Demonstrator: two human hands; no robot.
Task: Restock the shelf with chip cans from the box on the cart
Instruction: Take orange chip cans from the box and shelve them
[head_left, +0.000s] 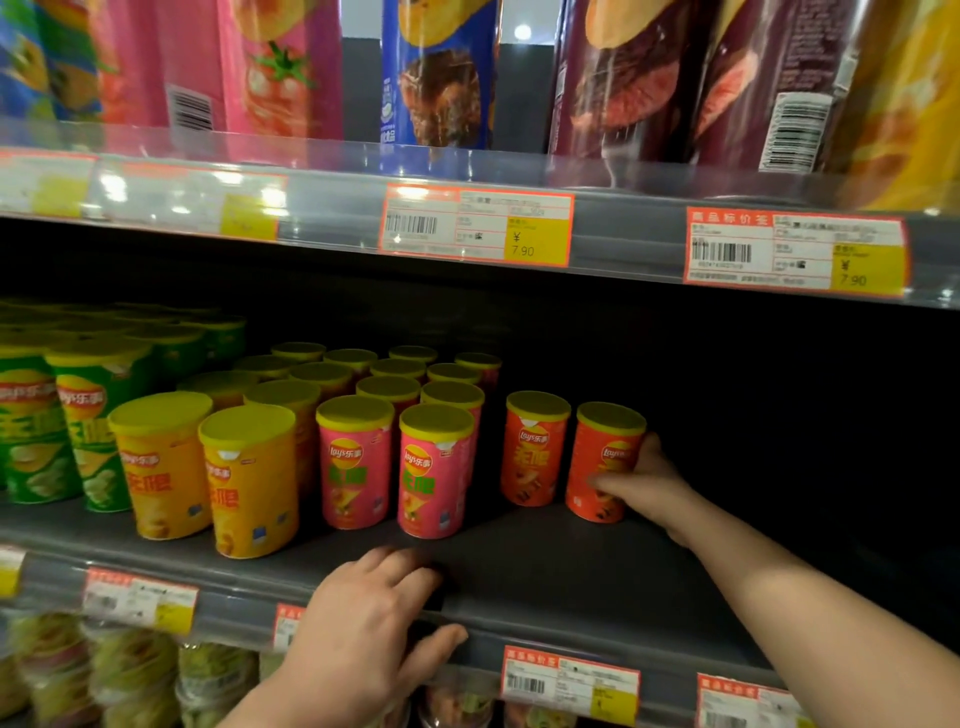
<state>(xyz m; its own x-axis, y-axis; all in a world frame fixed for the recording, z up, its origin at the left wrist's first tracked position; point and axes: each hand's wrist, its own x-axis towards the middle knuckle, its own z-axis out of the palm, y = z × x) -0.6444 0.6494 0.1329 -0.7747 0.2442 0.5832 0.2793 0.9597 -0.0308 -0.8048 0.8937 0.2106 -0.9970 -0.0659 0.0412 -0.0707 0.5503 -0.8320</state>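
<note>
Orange chip can in right hand; left hand rests on shelf edge.

Two orange Lay's cans stand apart from the rest. Sixteen more small cans form four rows of four: two columns of yellow cans and two of pink cans. Two green cans show in front; those behind are too blurred to count. Four price tags sit on the upper rail, five on the lower rail.
</note>
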